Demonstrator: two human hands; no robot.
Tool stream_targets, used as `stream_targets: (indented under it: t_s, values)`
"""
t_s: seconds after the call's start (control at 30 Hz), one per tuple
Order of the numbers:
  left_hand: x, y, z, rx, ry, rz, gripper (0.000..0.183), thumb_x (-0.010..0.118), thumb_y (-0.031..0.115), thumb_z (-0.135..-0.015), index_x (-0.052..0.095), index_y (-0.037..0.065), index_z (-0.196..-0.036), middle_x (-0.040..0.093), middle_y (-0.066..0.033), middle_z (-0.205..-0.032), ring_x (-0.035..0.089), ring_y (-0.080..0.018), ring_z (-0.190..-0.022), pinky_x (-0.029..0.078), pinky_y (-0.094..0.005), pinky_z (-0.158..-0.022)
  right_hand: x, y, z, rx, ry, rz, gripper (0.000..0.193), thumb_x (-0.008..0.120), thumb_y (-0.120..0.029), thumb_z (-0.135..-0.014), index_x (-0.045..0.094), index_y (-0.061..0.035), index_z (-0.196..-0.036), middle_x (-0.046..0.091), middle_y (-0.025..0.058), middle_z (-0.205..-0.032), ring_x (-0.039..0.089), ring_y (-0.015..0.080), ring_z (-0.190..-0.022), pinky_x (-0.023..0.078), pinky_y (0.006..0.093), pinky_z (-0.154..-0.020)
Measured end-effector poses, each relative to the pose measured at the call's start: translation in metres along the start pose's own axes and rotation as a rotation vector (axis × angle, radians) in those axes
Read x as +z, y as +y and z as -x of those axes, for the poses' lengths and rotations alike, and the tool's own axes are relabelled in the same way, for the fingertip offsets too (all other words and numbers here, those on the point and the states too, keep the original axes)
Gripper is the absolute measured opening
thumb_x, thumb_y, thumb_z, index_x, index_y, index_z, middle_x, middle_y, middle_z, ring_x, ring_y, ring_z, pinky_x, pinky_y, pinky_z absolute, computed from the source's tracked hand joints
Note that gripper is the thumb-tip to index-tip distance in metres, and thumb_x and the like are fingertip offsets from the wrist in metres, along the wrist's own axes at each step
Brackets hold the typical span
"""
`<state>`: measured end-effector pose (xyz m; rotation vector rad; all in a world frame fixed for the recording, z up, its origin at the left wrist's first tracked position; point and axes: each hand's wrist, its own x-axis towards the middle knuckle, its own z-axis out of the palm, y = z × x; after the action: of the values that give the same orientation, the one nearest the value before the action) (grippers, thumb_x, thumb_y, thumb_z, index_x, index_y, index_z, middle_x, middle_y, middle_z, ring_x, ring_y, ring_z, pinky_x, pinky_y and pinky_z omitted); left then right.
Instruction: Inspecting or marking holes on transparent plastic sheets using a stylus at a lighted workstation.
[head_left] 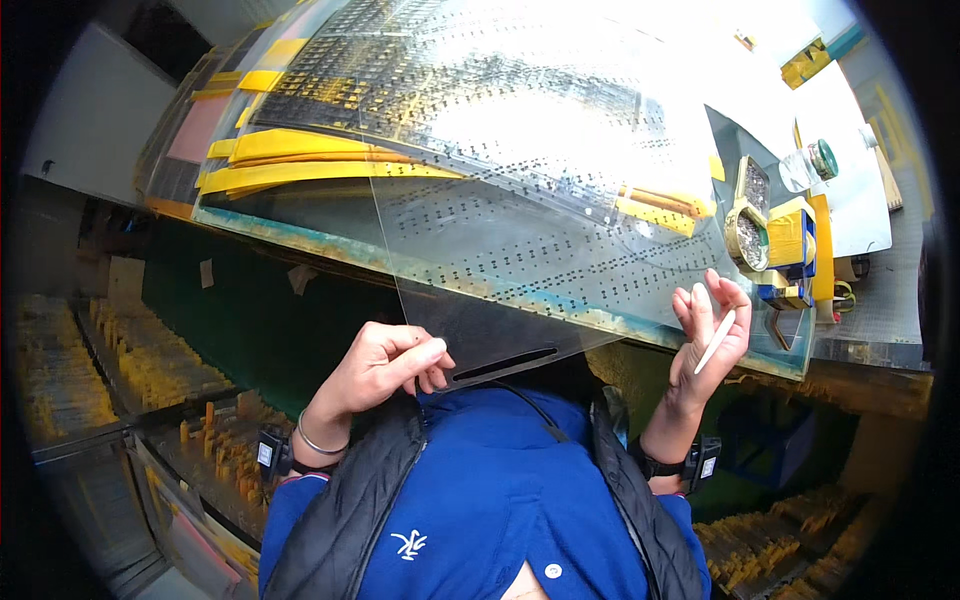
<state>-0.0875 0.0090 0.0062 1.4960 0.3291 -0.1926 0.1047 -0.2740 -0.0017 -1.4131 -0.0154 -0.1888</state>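
Observation:
A clear plastic sheet (480,270) with rows of small black marks slopes over the front edge of the glass-topped table, with a long black slot (505,365) near its close edge. At that sheet's near left corner is my left hand (385,370), its fingers curled and the thumb pressed to the index finger on the sheet's edge. My right hand (712,330), palm turned up beside the table's front edge, has a thin white pointed stick (716,342) lying across its fingers. Its fingertips point toward the sheet's right side without clearly touching it.
Yellow strips (300,165) lie under the sheets on the glass table (300,240). To the right stand an oval tin (746,238) of small dark pieces, a yellow-and-blue box (792,240) and a glass jar (805,168). Racks of yellowish pieces (150,350) sit low at left.

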Motion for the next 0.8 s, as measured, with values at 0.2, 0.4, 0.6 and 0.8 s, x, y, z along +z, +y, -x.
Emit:
stream_targets:
  t_s: [0.2, 0.4, 0.6, 0.8]
  values:
    - [-0.017, 0.018, -0.003, 0.088, 0.189, 0.139, 0.036, 0.051, 0.018, -0.097, 0.064, -0.004, -0.072, 0.064, -0.0124, -0.057, 0.059, -0.0154, -0.044, 0.045, -0.0222, -0.041, -0.006, -0.005, 0.000, 0.033, 0.006, 0.050, 0.019, 0.067, -0.001, -0.090, 0.058, -0.0022, -0.107, 0.063, 0.0084, -0.100, 0.068, 0.0173, -0.075, 0.060, 0.0264, -0.064]
    - [-0.023, 0.015, -0.011, 0.171, 0.308, 0.160, 0.034, 0.054, 0.020, -0.095, 0.062, -0.003, -0.071, 0.060, -0.0106, -0.054, 0.056, -0.0136, -0.041, 0.042, -0.0219, -0.038, -0.012, -0.002, 0.002, -0.018, -0.043, 0.091, 0.013, 0.067, -0.003, -0.091, 0.060, -0.0027, -0.101, 0.065, 0.0062, -0.090, 0.067, 0.0142, -0.070, 0.058, 0.0243, -0.061]
    - [-0.031, 0.008, -0.017, 0.183, 0.543, 0.136, 0.031, 0.057, 0.020, -0.095, 0.063, -0.001, -0.073, 0.058, -0.0074, -0.053, 0.055, -0.0123, -0.042, 0.040, -0.0218, -0.038, -0.017, -0.008, 0.006, 0.056, -0.045, 0.160, 0.013, 0.064, -0.004, -0.092, 0.061, 0.0009, -0.104, 0.069, 0.0136, -0.082, 0.067, 0.0156, -0.062, 0.057, 0.0255, -0.055]
    - [-0.057, 0.000, -0.011, 0.271, 0.639, 0.250, 0.028, 0.054, 0.021, -0.098, 0.061, 0.003, -0.078, 0.060, -0.0061, -0.059, 0.054, -0.0115, -0.043, 0.041, -0.0207, -0.039, -0.017, -0.020, 0.020, 0.144, -0.341, 0.145, 0.011, 0.064, 0.001, -0.091, 0.064, 0.0020, -0.102, 0.071, 0.0128, -0.084, 0.069, 0.0145, -0.068, 0.057, 0.0242, -0.059]
